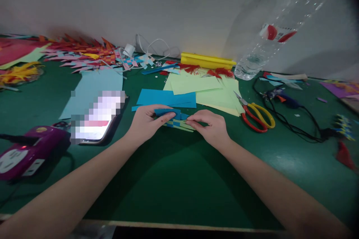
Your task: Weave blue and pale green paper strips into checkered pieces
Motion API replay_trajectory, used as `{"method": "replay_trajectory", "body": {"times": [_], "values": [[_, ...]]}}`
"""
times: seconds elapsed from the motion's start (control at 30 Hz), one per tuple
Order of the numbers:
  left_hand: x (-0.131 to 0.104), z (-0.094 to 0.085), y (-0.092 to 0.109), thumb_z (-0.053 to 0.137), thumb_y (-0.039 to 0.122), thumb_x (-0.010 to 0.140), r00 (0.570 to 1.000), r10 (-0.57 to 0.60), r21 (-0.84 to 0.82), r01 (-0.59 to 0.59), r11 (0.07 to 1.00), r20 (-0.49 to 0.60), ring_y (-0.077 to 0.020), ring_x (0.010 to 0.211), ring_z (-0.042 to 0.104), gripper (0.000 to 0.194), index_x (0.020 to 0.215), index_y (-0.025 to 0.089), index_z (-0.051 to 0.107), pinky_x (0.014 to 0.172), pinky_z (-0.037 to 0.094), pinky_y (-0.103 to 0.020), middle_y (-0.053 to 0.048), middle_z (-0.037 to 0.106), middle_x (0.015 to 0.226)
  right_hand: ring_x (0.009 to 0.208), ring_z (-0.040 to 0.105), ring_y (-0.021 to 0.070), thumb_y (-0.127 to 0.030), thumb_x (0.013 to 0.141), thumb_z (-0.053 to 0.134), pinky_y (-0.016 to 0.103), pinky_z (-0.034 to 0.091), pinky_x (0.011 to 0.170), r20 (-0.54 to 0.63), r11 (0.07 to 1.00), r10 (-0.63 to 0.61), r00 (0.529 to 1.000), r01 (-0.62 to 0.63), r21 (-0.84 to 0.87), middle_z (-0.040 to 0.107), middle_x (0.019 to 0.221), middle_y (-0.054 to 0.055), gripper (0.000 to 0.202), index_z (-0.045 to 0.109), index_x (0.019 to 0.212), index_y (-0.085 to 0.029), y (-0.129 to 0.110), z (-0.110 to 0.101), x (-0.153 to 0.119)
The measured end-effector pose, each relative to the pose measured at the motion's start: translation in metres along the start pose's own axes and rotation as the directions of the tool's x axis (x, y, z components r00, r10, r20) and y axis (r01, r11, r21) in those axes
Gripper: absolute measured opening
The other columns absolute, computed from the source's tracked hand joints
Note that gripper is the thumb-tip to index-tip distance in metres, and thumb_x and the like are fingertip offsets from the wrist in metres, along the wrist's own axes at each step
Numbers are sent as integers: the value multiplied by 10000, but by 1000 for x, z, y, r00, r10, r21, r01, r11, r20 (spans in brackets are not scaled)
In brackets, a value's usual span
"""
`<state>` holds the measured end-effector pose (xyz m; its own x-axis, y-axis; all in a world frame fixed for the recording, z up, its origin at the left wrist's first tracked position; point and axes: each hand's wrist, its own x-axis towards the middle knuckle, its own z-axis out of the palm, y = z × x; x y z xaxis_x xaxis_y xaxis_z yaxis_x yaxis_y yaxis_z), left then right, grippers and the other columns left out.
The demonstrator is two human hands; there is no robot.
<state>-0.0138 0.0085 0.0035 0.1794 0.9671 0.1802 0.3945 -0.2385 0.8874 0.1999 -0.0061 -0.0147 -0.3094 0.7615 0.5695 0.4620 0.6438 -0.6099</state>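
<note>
with left hand (148, 119) pinched over woven paper (174, 123) and right hand (210, 125) pinching its strip ends (187, 129), tug lightly, evenly.

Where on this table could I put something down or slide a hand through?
The widest bare patch is the green table between the forearms, nearest you. Another lies right of the right forearm, below the scissors and black cable. It's crowded along the wall, with paper scraps, yellow roll and bottle.
</note>
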Motion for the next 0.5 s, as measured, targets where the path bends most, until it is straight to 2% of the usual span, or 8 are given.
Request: {"method": "replay_trajectory", "body": {"times": [0.17, 0.3, 0.4, 0.5], "values": [[0, 0, 0, 663, 405, 772, 1000, -3, -60, 5, 998, 29, -218, 752, 688, 273, 861, 155, 725, 683, 571, -314, -76, 732, 834, 752, 673, 162, -287, 854, 601, 325, 549, 719, 13, 998, -50, 999, 51, -41, 728, 781, 4, 113, 705, 837, -247, 1, 0, 1], [0, 0, -1, 666, 409, 770, 999, -11, -59, 13, 998, 35, -223, 765, 687, 287, 877, 149, 724, 690, 572, -322, -84, 732, 845, 756, 673, 162, -285, 860, 588, 323, 548, 722, 22, 997, -50, 999, 51, -62, 727, 782, 6, 121, 698, 830, -245, 1, 0, 0], [0, -1, 1, 665, 405, 772, 999, -6, -53, 8, 999, 37, -219, 753, 683, 287, 882, 147, 724, 670, 567, -314, -86, 731, 845, 805, 674, 170, -326, 834, 618, 320, 553, 744, 26, 998, -19, 999, 20, -65, 727, 851, 21, 125, 683, 896, -239, 0, 0, -1], [-1, 0, 5, 647, 386, 794, 994, 40, -68, -32, 997, 105, -219, 821, 676, 249, 879, 166, 728, 701, 559, -301, -76, 728, 896, 856, 667, 192, -384, 794, 658, 331, 548, 757, 70, 994, -20, 997, 28, -110, 717, 927, 58, 250, 661, 969, -206, -2, 2, -2]]}}
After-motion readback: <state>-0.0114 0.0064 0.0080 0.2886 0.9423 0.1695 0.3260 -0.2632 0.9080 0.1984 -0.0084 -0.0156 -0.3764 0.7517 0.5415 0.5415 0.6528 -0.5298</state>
